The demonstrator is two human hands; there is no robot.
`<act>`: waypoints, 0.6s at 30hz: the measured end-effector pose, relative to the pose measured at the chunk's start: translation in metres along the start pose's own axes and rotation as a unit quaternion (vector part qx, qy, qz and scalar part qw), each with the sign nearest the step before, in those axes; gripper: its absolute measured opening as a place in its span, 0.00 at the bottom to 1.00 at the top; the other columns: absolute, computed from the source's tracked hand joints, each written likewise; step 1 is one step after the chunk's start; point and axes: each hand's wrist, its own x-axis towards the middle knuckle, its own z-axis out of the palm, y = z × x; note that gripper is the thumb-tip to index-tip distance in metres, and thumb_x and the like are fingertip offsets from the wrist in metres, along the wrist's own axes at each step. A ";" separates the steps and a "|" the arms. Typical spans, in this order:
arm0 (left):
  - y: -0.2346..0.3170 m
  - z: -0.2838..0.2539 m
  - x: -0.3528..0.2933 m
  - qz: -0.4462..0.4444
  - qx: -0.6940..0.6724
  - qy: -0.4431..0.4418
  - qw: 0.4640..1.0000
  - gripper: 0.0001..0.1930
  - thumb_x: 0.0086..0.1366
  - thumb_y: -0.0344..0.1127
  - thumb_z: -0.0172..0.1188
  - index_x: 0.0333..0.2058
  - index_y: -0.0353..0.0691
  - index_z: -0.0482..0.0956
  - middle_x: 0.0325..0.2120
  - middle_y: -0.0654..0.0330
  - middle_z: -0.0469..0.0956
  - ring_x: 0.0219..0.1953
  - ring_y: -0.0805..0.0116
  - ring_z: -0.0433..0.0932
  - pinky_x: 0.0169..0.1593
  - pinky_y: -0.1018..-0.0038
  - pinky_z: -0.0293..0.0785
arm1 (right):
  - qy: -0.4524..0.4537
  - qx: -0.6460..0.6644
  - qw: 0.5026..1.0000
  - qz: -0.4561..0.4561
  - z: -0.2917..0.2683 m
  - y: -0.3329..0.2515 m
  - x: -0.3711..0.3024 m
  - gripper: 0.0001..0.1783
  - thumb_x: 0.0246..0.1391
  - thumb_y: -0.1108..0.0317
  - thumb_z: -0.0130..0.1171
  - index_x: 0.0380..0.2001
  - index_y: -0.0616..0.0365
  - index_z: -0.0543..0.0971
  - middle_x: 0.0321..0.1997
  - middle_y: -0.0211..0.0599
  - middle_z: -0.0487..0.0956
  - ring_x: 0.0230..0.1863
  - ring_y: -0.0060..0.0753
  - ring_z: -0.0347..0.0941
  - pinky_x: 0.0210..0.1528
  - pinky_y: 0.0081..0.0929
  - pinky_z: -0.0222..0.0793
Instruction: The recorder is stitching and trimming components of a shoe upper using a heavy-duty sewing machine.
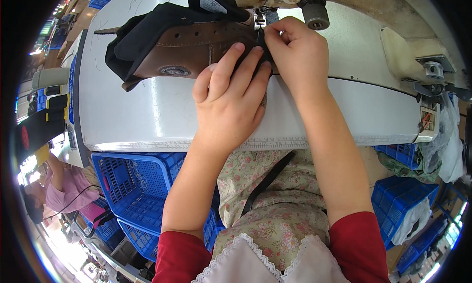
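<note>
A brown shoe upper (153, 61) with black lining, eyelet holes and a round badge lies on the white sewing machine table. Its right end sits by the metal presser foot (259, 19). My left hand (227, 99) rests on the upper with its fingers stretched out, pressing it against the table. Beside the presser foot, my right hand (301, 54) is closed in a pinch at the black edge of the upper. The fingertips partly hide the piece between them. A white label (213, 4) shows on the black lining at the back.
The sewing machine arm (408, 17) curves over the far right, with a dark round knob (314, 14) hanging near my right hand. A ruler strip (275, 144) runs along the table's front edge. Blue crates (130, 160) stand below left and right (400, 204). Another person (73, 189) works at the left.
</note>
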 end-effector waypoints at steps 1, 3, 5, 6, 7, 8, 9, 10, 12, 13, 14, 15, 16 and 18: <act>-0.001 0.001 0.001 0.000 0.001 0.003 1.000 0.16 0.51 0.34 0.59 0.40 0.49 0.82 0.52 0.69 0.77 0.63 0.69 0.66 0.60 0.68 0.55 | 0.004 -0.001 1.000 -0.002 0.001 0.001 0.001 0.08 0.50 0.64 0.65 0.28 0.57 0.83 0.17 0.35 0.79 0.18 0.29 0.74 0.24 0.26 0.69; -0.002 0.002 0.002 0.001 0.002 0.005 1.000 0.16 0.51 0.34 0.59 0.40 0.49 0.82 0.52 0.69 0.77 0.63 0.69 0.66 0.60 0.68 0.54 | 0.007 -0.002 1.000 -0.003 0.002 0.001 0.003 0.08 0.50 0.64 0.65 0.28 0.57 0.83 0.18 0.35 0.79 0.18 0.30 0.75 0.25 0.26 0.69; -0.002 0.003 0.001 0.001 0.001 0.005 1.000 0.15 0.51 0.34 0.59 0.40 0.50 0.83 0.52 0.69 0.77 0.62 0.69 0.66 0.60 0.69 0.54 | 0.006 -0.007 1.000 0.003 0.002 0.001 0.003 0.08 0.50 0.64 0.65 0.28 0.57 0.83 0.18 0.36 0.79 0.18 0.31 0.76 0.25 0.26 0.70; -0.002 0.003 0.001 0.001 0.001 0.004 1.000 0.15 0.51 0.34 0.59 0.40 0.50 0.83 0.52 0.70 0.77 0.63 0.69 0.66 0.60 0.68 0.54 | 0.006 -0.007 1.000 0.003 0.002 0.001 0.003 0.08 0.50 0.64 0.65 0.28 0.57 0.83 0.18 0.36 0.79 0.18 0.31 0.76 0.25 0.26 0.70; -0.002 0.003 0.001 0.001 0.001 0.004 1.000 0.15 0.51 0.34 0.59 0.40 0.50 0.83 0.52 0.70 0.77 0.63 0.69 0.65 0.60 0.68 0.54 | 0.001 -0.013 1.000 0.005 0.002 0.001 0.003 0.08 0.50 0.64 0.65 0.28 0.57 0.83 0.18 0.36 0.79 0.19 0.31 0.76 0.25 0.27 0.70; -0.002 0.003 0.001 0.001 0.001 0.004 1.000 0.15 0.51 0.34 0.59 0.40 0.50 0.83 0.52 0.70 0.77 0.63 0.69 0.65 0.60 0.68 0.54 | -0.004 -0.019 1.000 0.007 0.002 0.001 0.003 0.08 0.50 0.64 0.65 0.28 0.57 0.83 0.18 0.37 0.79 0.19 0.32 0.76 0.25 0.27 0.70; -0.001 0.002 0.001 -0.001 0.000 0.001 1.000 0.16 0.51 0.34 0.59 0.40 0.50 0.82 0.52 0.70 0.77 0.63 0.69 0.65 0.60 0.68 0.54 | -0.004 -0.020 1.000 0.007 0.002 0.000 0.004 0.08 0.50 0.64 0.65 0.28 0.57 0.83 0.18 0.37 0.79 0.19 0.32 0.76 0.25 0.27 0.70; -0.001 0.002 0.002 -0.002 -0.001 -0.002 1.000 0.16 0.51 0.34 0.59 0.40 0.50 0.82 0.53 0.70 0.77 0.63 0.69 0.65 0.60 0.68 0.54 | -0.008 -0.022 1.000 0.008 0.001 -0.002 0.004 0.07 0.50 0.64 0.62 0.27 0.56 0.84 0.21 0.38 0.81 0.23 0.39 0.78 0.28 0.33 0.73; -0.001 0.002 0.002 -0.003 -0.002 -0.006 1.000 0.16 0.51 0.34 0.59 0.41 0.50 0.82 0.53 0.70 0.77 0.63 0.69 0.65 0.60 0.68 0.54 | -0.012 -0.025 1.000 0.008 0.000 -0.003 0.004 0.07 0.49 0.65 0.60 0.26 0.55 0.84 0.24 0.40 0.82 0.27 0.47 0.80 0.31 0.39 0.76; -0.002 0.001 0.002 -0.004 -0.003 -0.009 1.000 0.16 0.51 0.34 0.59 0.41 0.50 0.82 0.53 0.70 0.77 0.63 0.69 0.65 0.60 0.68 0.54 | -0.015 -0.030 0.999 0.008 0.000 -0.003 0.005 0.07 0.49 0.64 0.60 0.26 0.54 0.84 0.24 0.40 0.82 0.27 0.47 0.80 0.31 0.39 0.76; -0.002 0.002 0.002 -0.004 -0.003 -0.009 1.000 0.16 0.51 0.34 0.59 0.41 0.50 0.82 0.53 0.70 0.77 0.63 0.69 0.65 0.60 0.68 0.54 | -0.017 -0.035 0.999 0.007 0.000 -0.003 0.005 0.07 0.49 0.64 0.60 0.26 0.54 0.84 0.24 0.40 0.82 0.26 0.47 0.80 0.31 0.39 0.76; -0.002 0.002 0.002 -0.003 -0.003 -0.006 1.000 0.16 0.51 0.34 0.59 0.41 0.50 0.82 0.53 0.70 0.77 0.63 0.69 0.65 0.60 0.68 0.54 | -0.017 -0.035 0.999 0.007 0.001 -0.002 0.005 0.07 0.49 0.64 0.60 0.26 0.54 0.84 0.24 0.40 0.82 0.26 0.47 0.80 0.31 0.39 0.76; -0.002 0.002 0.002 -0.002 -0.002 -0.003 1.000 0.16 0.51 0.34 0.59 0.41 0.50 0.82 0.53 0.70 0.77 0.63 0.69 0.65 0.60 0.68 0.54 | -0.017 -0.045 0.999 0.002 0.002 -0.002 0.005 0.08 0.50 0.64 0.60 0.26 0.54 0.84 0.24 0.40 0.82 0.27 0.48 0.80 0.31 0.40 0.76; -0.002 0.001 0.002 -0.003 -0.003 -0.006 1.000 0.16 0.51 0.34 0.59 0.41 0.50 0.82 0.53 0.69 0.77 0.63 0.69 0.65 0.60 0.68 0.54 | -0.017 -0.056 0.998 -0.003 0.004 0.001 0.006 0.08 0.50 0.63 0.60 0.26 0.53 0.84 0.24 0.41 0.82 0.27 0.48 0.80 0.31 0.40 0.76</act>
